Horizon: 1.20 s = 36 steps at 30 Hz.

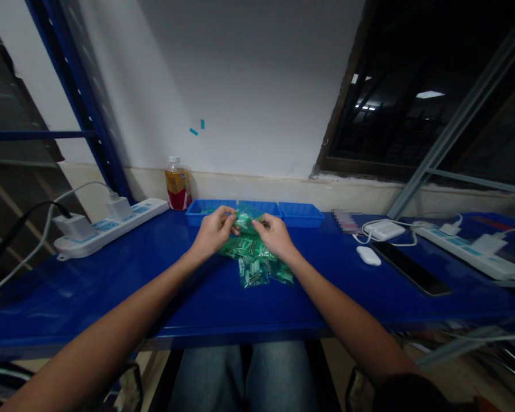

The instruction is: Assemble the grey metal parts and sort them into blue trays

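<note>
Between my two hands a small green-tinted plastic bag (245, 217) is held up over the table. My left hand (218, 228) has its thumb and fingertips closed at the bag's left side. On the other side my right hand (275, 233) pinches the bag's edge. Below them lies a pile of similar green plastic bags (254, 271) with small pale and metallic pieces inside; their exact kind is too small to tell. Just behind the hands stand blue bins (301, 214) in a row, and the left one holds a little green material.
A drink bottle (177, 184) stands at the back left, near a white power strip (111, 228). To the right are a black phone (409, 268), a white earbud case (368, 256), a white charger (384, 229) with cables and a second power strip (470, 252).
</note>
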Motion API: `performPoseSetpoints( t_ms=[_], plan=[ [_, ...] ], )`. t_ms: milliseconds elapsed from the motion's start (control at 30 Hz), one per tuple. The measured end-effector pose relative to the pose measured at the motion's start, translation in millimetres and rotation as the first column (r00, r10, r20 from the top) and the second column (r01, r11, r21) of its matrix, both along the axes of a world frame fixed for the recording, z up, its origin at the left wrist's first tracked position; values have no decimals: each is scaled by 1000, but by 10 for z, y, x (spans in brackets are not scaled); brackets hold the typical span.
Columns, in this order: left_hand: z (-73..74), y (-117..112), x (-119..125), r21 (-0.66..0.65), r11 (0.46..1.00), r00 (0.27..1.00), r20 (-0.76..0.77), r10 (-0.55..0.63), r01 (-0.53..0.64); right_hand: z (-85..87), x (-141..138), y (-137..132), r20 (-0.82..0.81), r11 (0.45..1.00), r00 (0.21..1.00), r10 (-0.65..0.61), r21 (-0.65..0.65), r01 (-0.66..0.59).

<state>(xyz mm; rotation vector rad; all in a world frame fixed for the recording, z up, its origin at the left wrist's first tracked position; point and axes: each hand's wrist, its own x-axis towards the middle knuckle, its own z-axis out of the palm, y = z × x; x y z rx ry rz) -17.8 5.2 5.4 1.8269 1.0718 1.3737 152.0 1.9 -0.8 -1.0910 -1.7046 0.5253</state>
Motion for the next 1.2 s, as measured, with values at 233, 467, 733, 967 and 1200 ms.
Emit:
performPoseSetpoints(
  t_ms=[233,467,733,967,1200],
  plan=[
    [27,36,-94,-91,987,990,-29,-136,133,102,115,-16,149,1000,989,4,28,-8],
    [26,43,-161,21,998,967,-248,-52,59,66,137,-25,294,999,955,-24,27,17],
    [-8,38,-132,122,993,973,-228,35,-7,88,139,-2,68,989,989,-132,-58,136],
    [79,-90,-164,497,867,889,-382,253,-33,154,108,-24,-603,825,796,41,-429,-368],
    [67,-61,-166,526,849,917,-310,252,-56,163,70,-45,-591,859,800,101,-354,-370]
  ],
)
